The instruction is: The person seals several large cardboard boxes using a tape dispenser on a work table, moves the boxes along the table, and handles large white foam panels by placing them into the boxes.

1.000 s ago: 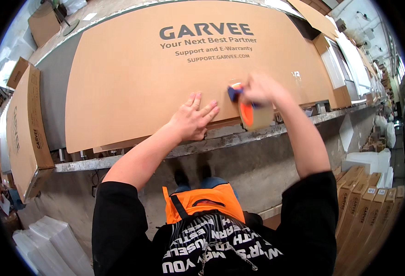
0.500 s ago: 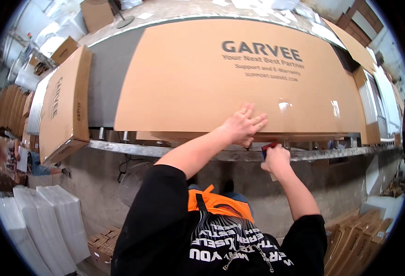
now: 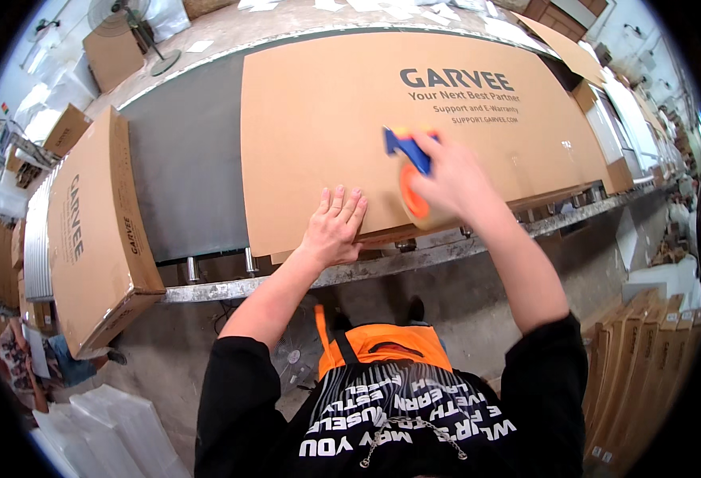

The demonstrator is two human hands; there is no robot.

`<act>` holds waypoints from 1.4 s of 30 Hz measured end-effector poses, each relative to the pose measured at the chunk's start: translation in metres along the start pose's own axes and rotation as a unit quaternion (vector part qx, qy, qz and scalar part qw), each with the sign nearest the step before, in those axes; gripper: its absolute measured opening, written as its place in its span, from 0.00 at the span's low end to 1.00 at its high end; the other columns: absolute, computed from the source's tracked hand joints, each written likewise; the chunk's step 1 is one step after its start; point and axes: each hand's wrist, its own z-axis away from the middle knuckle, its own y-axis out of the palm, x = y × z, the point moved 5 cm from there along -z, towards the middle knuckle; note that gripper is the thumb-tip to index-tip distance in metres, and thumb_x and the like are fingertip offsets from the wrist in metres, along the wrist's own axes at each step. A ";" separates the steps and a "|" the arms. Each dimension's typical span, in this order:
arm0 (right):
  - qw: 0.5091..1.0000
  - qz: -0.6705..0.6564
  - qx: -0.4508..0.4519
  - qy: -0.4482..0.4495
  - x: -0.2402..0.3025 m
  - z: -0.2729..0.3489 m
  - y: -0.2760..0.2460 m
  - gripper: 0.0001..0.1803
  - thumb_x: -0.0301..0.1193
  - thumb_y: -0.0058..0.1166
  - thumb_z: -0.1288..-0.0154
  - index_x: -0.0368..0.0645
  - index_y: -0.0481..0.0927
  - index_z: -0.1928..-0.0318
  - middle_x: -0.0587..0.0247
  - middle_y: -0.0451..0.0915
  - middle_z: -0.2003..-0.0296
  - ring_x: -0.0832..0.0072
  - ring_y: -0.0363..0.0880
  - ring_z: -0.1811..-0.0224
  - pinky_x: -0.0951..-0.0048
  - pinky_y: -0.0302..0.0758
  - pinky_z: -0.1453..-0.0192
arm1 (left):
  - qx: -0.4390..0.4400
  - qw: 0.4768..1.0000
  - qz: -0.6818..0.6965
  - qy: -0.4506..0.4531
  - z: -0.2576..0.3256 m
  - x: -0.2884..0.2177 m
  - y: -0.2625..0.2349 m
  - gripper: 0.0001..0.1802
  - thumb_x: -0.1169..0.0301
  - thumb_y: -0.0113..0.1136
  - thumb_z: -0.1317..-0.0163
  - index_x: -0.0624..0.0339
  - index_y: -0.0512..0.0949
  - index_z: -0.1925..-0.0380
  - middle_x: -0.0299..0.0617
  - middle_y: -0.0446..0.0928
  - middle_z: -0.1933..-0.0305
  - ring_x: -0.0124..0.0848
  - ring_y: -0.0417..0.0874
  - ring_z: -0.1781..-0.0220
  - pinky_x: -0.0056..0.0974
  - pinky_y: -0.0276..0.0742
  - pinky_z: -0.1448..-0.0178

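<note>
A large flat cardboard box (image 3: 327, 103) lies on a dark conveyor belt (image 3: 183, 167) in front of me. My left hand (image 3: 334, 231) rests on the box's top near its front edge, fingers stretched out and the thumb down by the edge. Above the box, to the right of that hand, my right hand (image 3: 454, 179) is closed around a tape dispenser (image 3: 407, 150), slightly blurred, with a blue head and an orange wheel. Whether the dispenser touches the cardboard I cannot tell.
Another cardboard box (image 3: 92, 231) stands at the left end of the belt. A metal rail (image 3: 446, 252) runs along the front. White foam sheets (image 3: 115, 430) stand low on the left, upright cartons (image 3: 645, 358) low on the right. A person (image 3: 44, 358) is at the far left.
My left hand has moved left along the box's front edge. My right hand has risen from below that edge to above the box, bringing the tape dispenser with it. My view has shifted.
</note>
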 end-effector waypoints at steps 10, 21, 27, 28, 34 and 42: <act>0.950 0.076 0.281 0.116 0.048 0.089 0.111 0.20 0.41 0.57 0.55 0.46 0.86 0.62 0.51 0.84 0.64 0.60 0.82 0.50 0.60 0.80 0.49 | -0.024 0.999 0.043 0.005 0.025 0.039 0.014 0.47 0.57 0.73 0.63 0.64 0.71 0.39 0.54 0.69 0.34 0.53 0.69 0.32 0.58 0.57 0.27; 0.964 0.035 0.241 -0.108 0.001 0.146 0.122 0.36 0.39 0.64 0.57 0.50 0.75 0.42 0.48 0.71 0.43 0.52 0.81 0.56 0.58 0.80 0.56 | 0.038 0.998 -0.020 -0.056 -0.010 -0.012 -0.032 0.50 0.39 0.61 0.47 0.64 0.63 0.33 0.52 0.60 0.27 0.53 0.55 0.24 0.63 0.46 0.25; 0.969 0.001 0.089 -0.229 -0.102 0.183 0.004 0.41 0.33 0.63 0.60 0.54 0.70 0.38 0.49 0.68 0.39 0.58 0.79 0.67 0.61 0.79 0.66 | -0.211 0.913 0.249 -0.245 -0.031 -0.037 -0.036 0.31 0.56 0.64 0.40 0.64 0.72 0.41 0.55 0.76 0.43 0.49 0.72 0.35 0.51 0.65 0.30; 0.964 -0.016 0.024 -0.263 -0.116 0.182 -0.016 0.43 0.32 0.63 0.64 0.55 0.71 0.39 0.50 0.69 0.39 0.62 0.77 0.70 0.66 0.78 0.69 | -0.239 0.806 0.430 -0.328 -0.032 -0.051 -0.033 0.27 0.56 0.60 0.36 0.64 0.74 0.44 0.53 0.78 0.47 0.45 0.78 0.42 0.47 0.70 0.36; 0.893 -0.086 -0.083 -0.434 -0.195 0.161 -0.085 0.37 0.32 0.63 0.65 0.53 0.78 0.44 0.49 0.74 0.41 0.66 0.78 0.71 0.70 0.78 0.68 | -0.127 0.366 0.848 -0.362 -0.111 -0.232 0.006 0.28 0.49 0.50 0.30 0.65 0.76 0.49 0.42 0.81 0.54 0.28 0.81 0.57 0.33 0.77 0.50; 0.839 -0.100 -0.015 -0.535 -0.209 0.145 -0.080 0.37 0.32 0.63 0.67 0.52 0.78 0.45 0.47 0.73 0.40 0.64 0.78 0.69 0.68 0.78 0.66 | -0.334 0.328 0.755 -0.459 -0.107 -0.256 0.019 0.06 0.71 0.57 0.32 0.61 0.78 0.67 0.36 0.80 0.69 0.22 0.78 0.72 0.28 0.75 0.66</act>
